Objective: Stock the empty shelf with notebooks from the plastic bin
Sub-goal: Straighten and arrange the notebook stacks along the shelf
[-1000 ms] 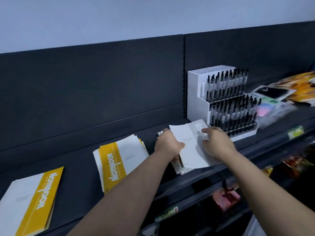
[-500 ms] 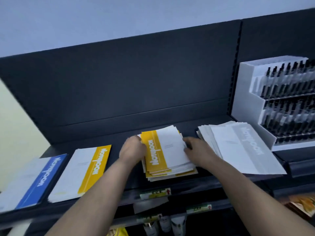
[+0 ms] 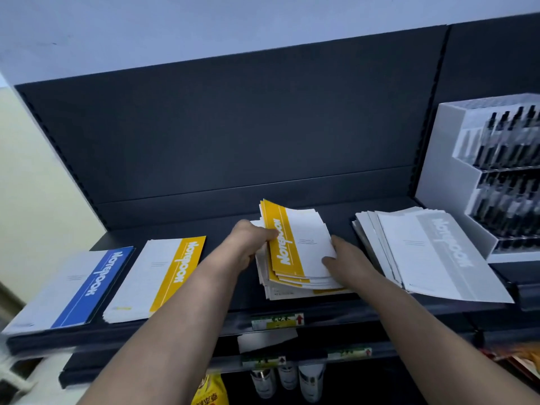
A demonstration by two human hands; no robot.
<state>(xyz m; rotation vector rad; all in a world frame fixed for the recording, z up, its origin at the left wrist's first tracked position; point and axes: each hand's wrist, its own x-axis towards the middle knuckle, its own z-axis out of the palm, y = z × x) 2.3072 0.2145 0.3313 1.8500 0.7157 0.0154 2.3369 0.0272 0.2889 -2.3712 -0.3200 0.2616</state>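
A pale bluish-white wall [image 3: 204,24] runs above the shelving unit's dark back panel [image 3: 233,127], which a perforated upright [image 3: 429,112] splits. A cream wall [image 3: 35,171] stands at far left. The dark shelf [image 3: 340,223] carries a price label [image 3: 277,320] on its front edge. Below, more labels [image 3: 349,352], bottles [image 3: 287,375] and a yellow packet [image 3: 209,390] show. At right stands a white pen display rack [image 3: 438,171]. The light is soft and even.

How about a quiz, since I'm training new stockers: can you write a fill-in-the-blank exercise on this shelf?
1. The left hand and right hand hold a notebook stack with a ____ band.
2. The leftmost stack on the shelf has a ____ band.
3. The white rack beside the grey-banded stack holds black ____.

Missing words: yellow; blue; pens.
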